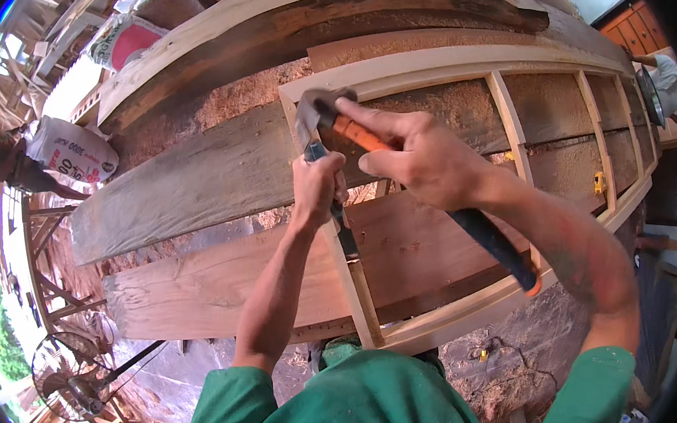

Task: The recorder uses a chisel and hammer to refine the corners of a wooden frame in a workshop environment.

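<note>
My left hand [317, 181] is wrapped round the handle of a chisel [344, 236], which stands tilted with its lower end on the end piece of a pale wooden frame [364, 304]. In my right hand [439, 160] is a claw hammer [500, 246] with an orange and black handle. The hammer's metal head is right at the top of the chisel handle; blur hides whether they touch. A notch or pale strip in the wood shows just below the chisel tip. Cross pieces [508, 117] divide the frame toward the right.
Wide planks [188, 182] lie under and left of the frame. A yellow tape measure [599, 183] rests by a cross piece. Filled sacks [74, 152] and a fan [70, 377] stand at left. Another person [670, 87] is at the far right. Sawdust covers the ground.
</note>
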{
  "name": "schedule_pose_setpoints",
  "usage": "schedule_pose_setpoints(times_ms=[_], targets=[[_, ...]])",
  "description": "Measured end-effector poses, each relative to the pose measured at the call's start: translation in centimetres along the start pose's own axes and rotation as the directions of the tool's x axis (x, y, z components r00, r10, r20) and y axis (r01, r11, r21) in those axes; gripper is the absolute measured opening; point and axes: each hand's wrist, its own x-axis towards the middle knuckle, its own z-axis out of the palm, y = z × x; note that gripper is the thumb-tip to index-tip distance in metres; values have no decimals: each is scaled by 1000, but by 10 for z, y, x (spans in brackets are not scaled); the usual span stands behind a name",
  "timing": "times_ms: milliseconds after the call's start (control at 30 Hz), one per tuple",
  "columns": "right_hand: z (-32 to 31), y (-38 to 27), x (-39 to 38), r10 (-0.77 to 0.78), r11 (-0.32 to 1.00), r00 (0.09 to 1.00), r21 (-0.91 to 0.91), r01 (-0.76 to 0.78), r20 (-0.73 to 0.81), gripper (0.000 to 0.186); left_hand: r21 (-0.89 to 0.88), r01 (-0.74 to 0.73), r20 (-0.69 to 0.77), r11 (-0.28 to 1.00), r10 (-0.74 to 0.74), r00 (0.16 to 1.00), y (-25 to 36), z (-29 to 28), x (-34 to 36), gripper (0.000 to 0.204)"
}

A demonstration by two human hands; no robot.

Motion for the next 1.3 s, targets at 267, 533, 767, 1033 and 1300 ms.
schedule_pose_setpoints(times_ms=[267,533,767,1033,1300], targets=[[27,65,-113,186,926,946,370,-79,-264,62,-380,594,819,709,-40,572,3,-25,32,25],[122,159,-218,552,790,785,478,-384,-282,66,268,28,376,963,-131,917,65,-49,-48,21],[141,184,-209,469,826,800,506,-248,-374,62,989,-11,67,146,-380,922,27,-14,-97,24],[141,196,-205,429,861,830,439,-257,-357,58,949,210,-140,236,-281,950,-13,-24,-98,30],[136,188,-160,365,894,754,431,-121,-546,61,935,194,-109,299,-278,954,-14,-20,-95,28]])
